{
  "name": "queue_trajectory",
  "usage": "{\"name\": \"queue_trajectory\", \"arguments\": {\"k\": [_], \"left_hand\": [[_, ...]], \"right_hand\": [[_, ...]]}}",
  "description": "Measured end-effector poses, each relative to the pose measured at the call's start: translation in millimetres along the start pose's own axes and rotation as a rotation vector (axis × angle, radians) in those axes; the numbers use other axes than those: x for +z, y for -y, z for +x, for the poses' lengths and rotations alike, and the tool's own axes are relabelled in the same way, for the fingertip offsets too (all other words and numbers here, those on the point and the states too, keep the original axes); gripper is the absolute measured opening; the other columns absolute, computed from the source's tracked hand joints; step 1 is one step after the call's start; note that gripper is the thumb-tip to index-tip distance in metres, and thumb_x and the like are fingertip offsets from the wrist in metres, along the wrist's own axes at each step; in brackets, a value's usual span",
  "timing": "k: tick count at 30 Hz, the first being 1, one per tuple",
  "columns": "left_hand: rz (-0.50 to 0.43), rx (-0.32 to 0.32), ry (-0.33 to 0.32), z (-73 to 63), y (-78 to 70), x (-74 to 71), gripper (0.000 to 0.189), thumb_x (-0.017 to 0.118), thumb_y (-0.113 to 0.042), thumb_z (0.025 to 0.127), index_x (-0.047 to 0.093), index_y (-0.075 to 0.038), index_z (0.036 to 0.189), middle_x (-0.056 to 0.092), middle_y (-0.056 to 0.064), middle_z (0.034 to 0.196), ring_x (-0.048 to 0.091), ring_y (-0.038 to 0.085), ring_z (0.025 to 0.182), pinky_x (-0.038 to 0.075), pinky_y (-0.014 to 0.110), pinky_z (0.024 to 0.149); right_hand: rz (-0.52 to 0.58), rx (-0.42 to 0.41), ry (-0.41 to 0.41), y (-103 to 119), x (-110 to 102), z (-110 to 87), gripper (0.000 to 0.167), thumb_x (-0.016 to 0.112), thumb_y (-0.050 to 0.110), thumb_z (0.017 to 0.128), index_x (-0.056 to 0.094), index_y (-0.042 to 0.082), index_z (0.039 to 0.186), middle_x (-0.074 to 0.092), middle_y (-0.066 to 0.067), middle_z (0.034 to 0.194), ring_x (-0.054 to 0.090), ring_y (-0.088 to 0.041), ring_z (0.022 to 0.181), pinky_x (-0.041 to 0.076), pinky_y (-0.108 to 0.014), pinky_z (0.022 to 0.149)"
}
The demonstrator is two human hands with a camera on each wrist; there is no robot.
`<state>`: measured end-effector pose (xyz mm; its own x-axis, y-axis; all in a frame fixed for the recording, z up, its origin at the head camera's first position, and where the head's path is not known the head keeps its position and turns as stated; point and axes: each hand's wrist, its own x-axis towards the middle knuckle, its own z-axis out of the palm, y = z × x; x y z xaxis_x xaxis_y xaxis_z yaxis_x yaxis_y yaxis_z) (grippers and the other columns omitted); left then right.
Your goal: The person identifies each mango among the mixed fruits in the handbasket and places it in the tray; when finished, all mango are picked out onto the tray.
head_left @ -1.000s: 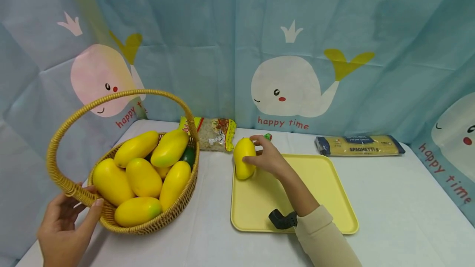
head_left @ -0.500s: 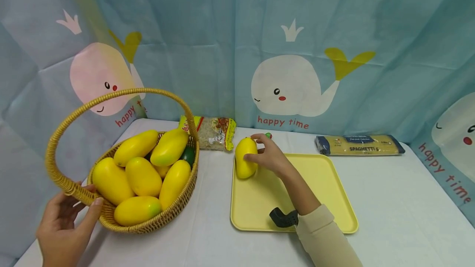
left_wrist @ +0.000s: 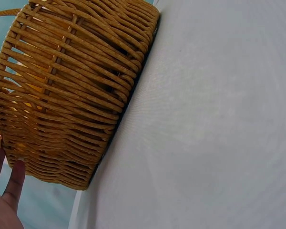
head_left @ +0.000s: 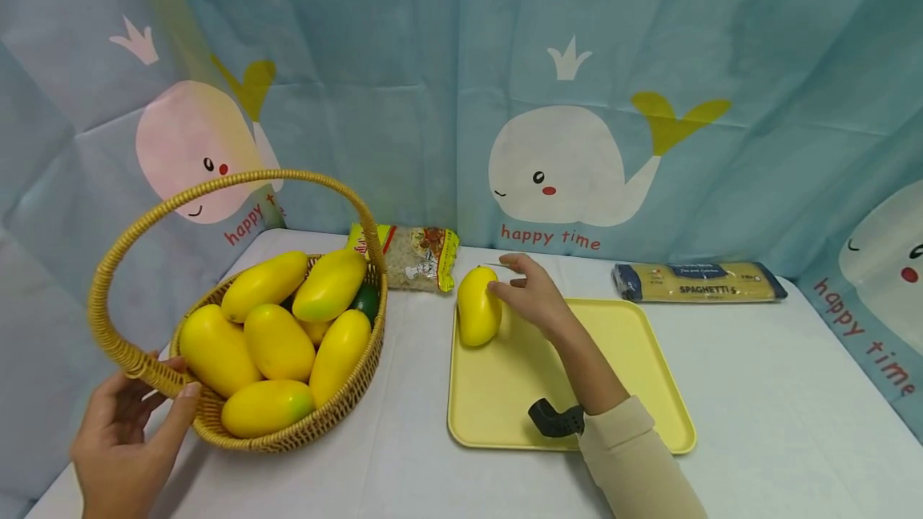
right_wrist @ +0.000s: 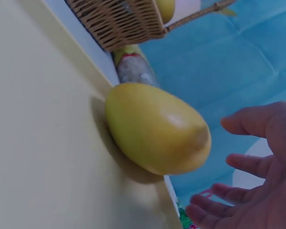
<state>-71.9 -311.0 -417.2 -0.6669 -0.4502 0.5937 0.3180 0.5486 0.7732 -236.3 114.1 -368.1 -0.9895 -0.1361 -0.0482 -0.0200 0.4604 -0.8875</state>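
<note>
A wicker basket (head_left: 358, 397) heaped with yellow mangoes (head_left: 280, 341) stands at the left of the head view. My left hand (head_left: 131, 440) grips its near-left rim at the foot of the tall handle, thumb outside. In the left wrist view, fingers (left_wrist: 15, 183) show beside the woven wall. One mango (head_left: 479, 307) lies at the back-left corner of a yellow tray (head_left: 505, 399). Just right of it is my right hand (head_left: 534, 295), fingers spread and holding nothing. The right wrist view shows a gap between that mango (right_wrist: 157, 129) and the hand (right_wrist: 262, 181).
Behind the tray's left side lies a bag with yellow ends (head_left: 427, 261). A spaghetti packet (head_left: 699, 283) is at the back right. Something dark green (head_left: 366, 301) shows inside the basket. A whale-print curtain (head_left: 404, 102) closes off the back of the white table (head_left: 779, 391).
My right hand has let go of the mango and drawn slightly right, its fingers opening. The mango now rests on the tray's corner. My left hand and the basket stay in place.
</note>
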Motion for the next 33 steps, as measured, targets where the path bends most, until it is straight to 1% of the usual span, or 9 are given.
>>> {"name": "queue_trajectory", "arguments": {"k": [6,8,11,16,21,24,28,31,33], "left_hand": [[0.002,-0.007,-0.007,1.4,0.6,-0.1,0.063,0.069,0.026,0.077,0.055,0.007,0.135,0.067,0.006,0.115,0.065,0.013,0.102,0.052,0.012,0.086],[-0.001,-0.006,-0.007,1.8,0.4,0.0,0.062,0.069,0.026,0.077,0.055,0.007,0.134,0.067,0.007,0.116,0.065,0.013,0.102,0.052,0.012,0.086],[0.007,-0.015,-0.008,1.6,-1.1,-0.4,0.062,0.069,0.026,0.077,0.055,0.006,0.135,0.067,0.006,0.115,0.065,0.013,0.102,0.052,0.011,0.086],[0.035,-0.042,-0.011,-0.2,-5.4,-1.8,0.061,0.071,0.024,0.078,0.057,0.003,0.134,0.067,0.003,0.114,0.064,0.012,0.100,0.052,0.010,0.085],[0.034,-0.032,-0.007,-0.1,-5.1,-2.3,0.062,0.070,0.024,0.078,0.056,0.005,0.134,0.067,0.004,0.114,0.065,0.012,0.101,0.052,0.010,0.086],[0.028,-0.023,-0.013,0.2,-3.3,-2.1,0.062,0.070,0.025,0.077,0.056,0.005,0.134,0.067,0.004,0.114,0.065,0.012,0.101,0.052,0.011,0.085],[0.021,-0.016,-0.017,-0.5,-2.8,-1.0,0.061,0.070,0.025,0.077,0.056,0.006,0.134,0.067,0.005,0.114,0.065,0.012,0.100,0.053,0.011,0.085],[0.024,-0.024,-0.016,-1.5,-4.7,0.2,0.061,0.070,0.024,0.078,0.056,0.006,0.134,0.067,0.004,0.114,0.065,0.012,0.101,0.052,0.011,0.085],[0.027,-0.033,-0.017,-1.7,-6.2,1.0,0.060,0.070,0.023,0.079,0.056,0.005,0.134,0.067,0.004,0.114,0.065,0.012,0.101,0.052,0.011,0.086]], "right_hand": [[-0.007,-0.138,-0.080,7,1,-2.4,0.047,0.066,0.015,0.096,0.054,0.006,0.140,0.047,-0.015,0.146,0.049,-0.040,0.131,0.043,-0.052,0.110],[-0.015,-0.187,-0.089,11,2,-4.4,0.045,0.066,0.013,0.096,0.055,0.005,0.139,0.049,-0.015,0.144,0.050,-0.039,0.130,0.041,-0.052,0.111],[-0.013,-0.247,-0.055,16,6,-8.9,0.044,0.065,0.012,0.097,0.055,0.004,0.139,0.052,-0.015,0.143,0.052,-0.039,0.128,0.044,-0.051,0.109],[0.048,-0.299,0.075,30,21,-21.1,0.044,0.066,0.012,0.097,0.056,0.005,0.139,0.056,-0.015,0.140,0.058,-0.035,0.123,0.052,-0.045,0.101],[0.098,-0.323,0.168,52,46,-28.9,0.044,0.067,0.013,0.097,0.056,0.006,0.139,0.056,-0.012,0.139,0.063,-0.029,0.118,0.057,-0.036,0.094],[0.134,-0.376,0.199,65,67,-28.7,0.045,0.066,0.012,0.097,0.055,0.005,0.140,0.056,-0.012,0.139,0.065,-0.026,0.114,0.058,-0.032,0.090],[0.148,-0.442,0.213,77,100,-23.5,0.045,0.066,0.015,0.099,0.054,0.006,0.141,0.055,-0.011,0.141,0.066,-0.016,0.110,0.057,-0.024,0.087],[0.123,-0.432,0.201,83,120,-18.6,0.050,0.066,0.021,0.099,0.050,0.008,0.145,0.051,-0.007,0.145,0.065,-0.012,0.109,0.056,-0.018,0.085],[0.083,-0.422,0.176,89,128,-14.7,0.054,0.065,0.024,0.100,0.046,0.009,0.148,0.049,-0.006,0.147,0.063,-0.014,0.111,0.055,-0.018,0.086]]}}
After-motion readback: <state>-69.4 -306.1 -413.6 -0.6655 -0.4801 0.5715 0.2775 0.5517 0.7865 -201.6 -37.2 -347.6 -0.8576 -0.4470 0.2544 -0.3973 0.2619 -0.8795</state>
